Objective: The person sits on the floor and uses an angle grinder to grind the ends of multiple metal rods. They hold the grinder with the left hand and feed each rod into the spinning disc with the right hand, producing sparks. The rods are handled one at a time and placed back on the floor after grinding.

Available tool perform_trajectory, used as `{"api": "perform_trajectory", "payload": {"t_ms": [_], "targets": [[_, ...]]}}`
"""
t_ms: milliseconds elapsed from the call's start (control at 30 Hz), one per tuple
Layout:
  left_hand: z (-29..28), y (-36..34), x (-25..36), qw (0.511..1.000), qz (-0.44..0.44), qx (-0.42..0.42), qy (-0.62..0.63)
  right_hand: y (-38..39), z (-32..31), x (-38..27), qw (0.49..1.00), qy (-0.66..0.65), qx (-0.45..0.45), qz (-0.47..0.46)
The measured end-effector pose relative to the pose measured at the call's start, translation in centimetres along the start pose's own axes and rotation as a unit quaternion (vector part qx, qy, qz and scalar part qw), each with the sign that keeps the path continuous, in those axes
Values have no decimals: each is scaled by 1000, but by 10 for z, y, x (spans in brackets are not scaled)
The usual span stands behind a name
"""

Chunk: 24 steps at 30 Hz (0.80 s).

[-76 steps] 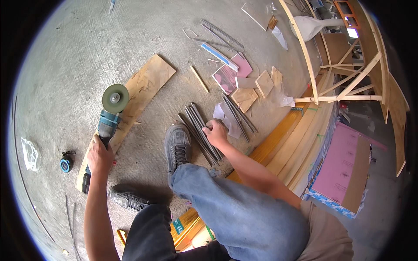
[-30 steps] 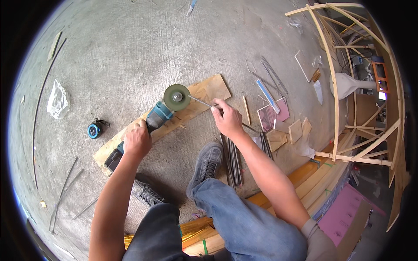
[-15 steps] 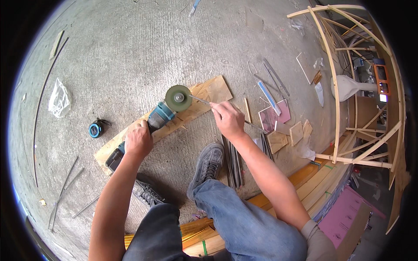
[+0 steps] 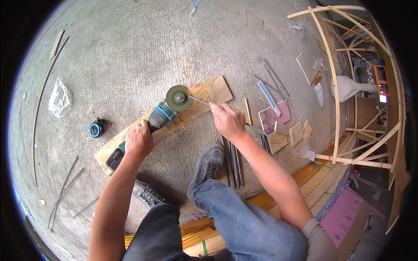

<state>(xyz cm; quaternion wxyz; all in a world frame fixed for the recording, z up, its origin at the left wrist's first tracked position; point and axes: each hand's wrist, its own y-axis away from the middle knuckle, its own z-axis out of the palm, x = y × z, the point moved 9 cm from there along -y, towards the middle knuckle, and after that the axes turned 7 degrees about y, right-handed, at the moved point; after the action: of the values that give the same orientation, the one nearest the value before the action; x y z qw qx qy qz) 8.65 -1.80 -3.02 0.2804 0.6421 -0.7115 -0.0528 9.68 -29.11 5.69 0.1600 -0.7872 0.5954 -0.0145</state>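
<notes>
My left hand is wrapped around the body of a teal and black cordless angle grinder. The grinder lies along a wooden board on the floor, its greenish round disc facing up. Pinched in my right hand is a thin metal rod, whose far end meets the right edge of the disc. The rod's other end runs out behind my hand toward the lower right. Whether the disc is spinning cannot be told.
Beside my right shoe lies a bundle of metal rods. A blue and black tape measure and a plastic bag are at left. Small wood offcuts and a wooden frame stand at right, long planks nearer.
My right hand and the rod have shifted very slightly. The grinder and my left hand look nearly the same, the rod's end still at the disc's edge.
</notes>
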Motion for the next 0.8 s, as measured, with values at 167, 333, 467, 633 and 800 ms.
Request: {"api": "perform_trajectory", "payload": {"t_ms": [167,333,467,633,800], "targets": [[2,0,-3,1000,-6,-3,2,-1,2,-3,1000,7,-20,-5],[1,0,-1,1000,0,-1,6,2,4,-1,999,17,-39,-10],[0,1,0,1000,9,7,3,3,6,-2,999,11,-42,-16],[1,0,-1,1000,10,7,-5,4,8,-1,998,11,-53,-9],[-1,1,0,1000,10,8,-3,3,11,0,996,1,-84,-1]]}}
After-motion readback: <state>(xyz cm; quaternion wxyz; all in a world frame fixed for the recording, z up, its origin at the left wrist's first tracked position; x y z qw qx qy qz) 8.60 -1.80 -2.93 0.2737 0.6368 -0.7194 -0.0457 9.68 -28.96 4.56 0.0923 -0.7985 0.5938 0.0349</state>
